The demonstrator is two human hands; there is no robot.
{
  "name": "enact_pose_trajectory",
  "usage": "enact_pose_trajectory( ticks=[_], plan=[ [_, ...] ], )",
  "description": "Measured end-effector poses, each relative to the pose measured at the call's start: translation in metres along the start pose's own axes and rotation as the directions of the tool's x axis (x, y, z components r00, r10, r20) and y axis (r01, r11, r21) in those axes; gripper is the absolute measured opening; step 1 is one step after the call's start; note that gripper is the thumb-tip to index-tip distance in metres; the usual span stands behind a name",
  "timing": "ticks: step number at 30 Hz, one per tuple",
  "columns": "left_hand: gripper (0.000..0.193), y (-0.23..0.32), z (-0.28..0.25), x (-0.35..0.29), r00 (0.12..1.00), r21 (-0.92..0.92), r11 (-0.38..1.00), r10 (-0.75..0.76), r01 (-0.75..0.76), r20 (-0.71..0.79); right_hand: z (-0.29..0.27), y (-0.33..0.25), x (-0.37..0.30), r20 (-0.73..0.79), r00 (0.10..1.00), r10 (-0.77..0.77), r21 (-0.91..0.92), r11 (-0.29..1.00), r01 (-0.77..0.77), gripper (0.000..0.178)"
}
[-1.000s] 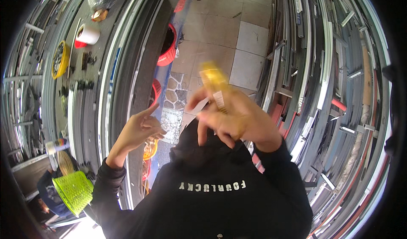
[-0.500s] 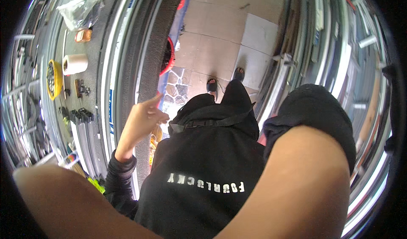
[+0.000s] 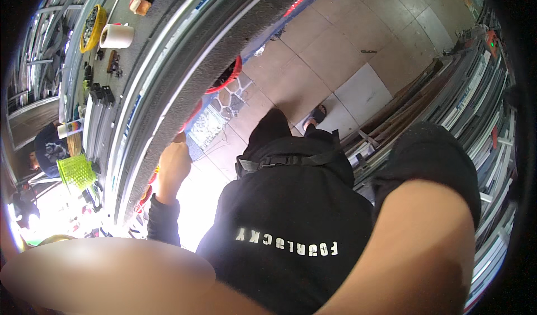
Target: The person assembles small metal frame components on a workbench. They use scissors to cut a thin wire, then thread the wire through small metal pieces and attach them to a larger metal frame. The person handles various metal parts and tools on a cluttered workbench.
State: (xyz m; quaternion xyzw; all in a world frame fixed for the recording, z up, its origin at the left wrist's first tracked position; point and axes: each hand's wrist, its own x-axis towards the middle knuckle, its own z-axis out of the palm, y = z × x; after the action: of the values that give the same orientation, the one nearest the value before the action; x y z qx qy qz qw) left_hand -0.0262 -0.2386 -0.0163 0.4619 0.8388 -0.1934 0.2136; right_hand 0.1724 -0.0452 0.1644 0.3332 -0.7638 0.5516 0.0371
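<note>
Blurred skin (image 3: 106, 276) sprawls left of a black sweatshirt (image 3: 291, 209); to the sweatshirt's right, a bare forearm (image 3: 411, 228) is cut off by the frame. Left of the sweatshirt, the left hand (image 3: 174, 165) shows its fingers only indistinctly.

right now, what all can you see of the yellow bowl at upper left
The yellow bowl looks like plastic: round, though the fisheye stretches it into a narrow oval, with a smooth rim. It holds many small grey and dark pieces, too small to identify. It sits on the grey bench, just left of a white roll; whether the two touch is hard to tell.
</note>
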Motion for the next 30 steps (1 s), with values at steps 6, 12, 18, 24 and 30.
enact_pose_trajectory(
  ticks=[6,12,18,24,30],
  plan=[
    [0.009,0.015,-0.008,0.003,0.988,0.069,0.996,-0.063,0.053,0.140,-0.038,0.005,-0.047,0.009,0.999,0.035,-0.003,0.999,-0.035,0.035],
    [0.013,0.011,-0.029,0.005,0.927,-0.148,0.980,-0.068,0.131,0.369,-0.055,0.009,-0.058,0.044,0.999,0.028,0.014,0.999,-0.029,0.034],
    [0.019,0.035,-0.041,0.022,0.938,-0.505,0.830,-0.061,0.237,0.341,-0.062,0.011,-0.064,0.076,0.997,0.025,0.008,1.000,-0.026,0.034],
    [0.023,0.064,-0.043,0.039,0.988,-0.748,0.651,-0.145,0.130,0.046,-0.063,0.013,-0.065,0.077,0.997,0.020,-0.006,1.000,-0.020,0.033],
    [0.034,0.051,-0.034,0.036,0.959,-0.796,0.581,-0.282,0.172,0.001,-0.066,0.005,-0.067,0.115,0.993,-0.006,-0.017,1.000,0.008,0.033]
  ],
)
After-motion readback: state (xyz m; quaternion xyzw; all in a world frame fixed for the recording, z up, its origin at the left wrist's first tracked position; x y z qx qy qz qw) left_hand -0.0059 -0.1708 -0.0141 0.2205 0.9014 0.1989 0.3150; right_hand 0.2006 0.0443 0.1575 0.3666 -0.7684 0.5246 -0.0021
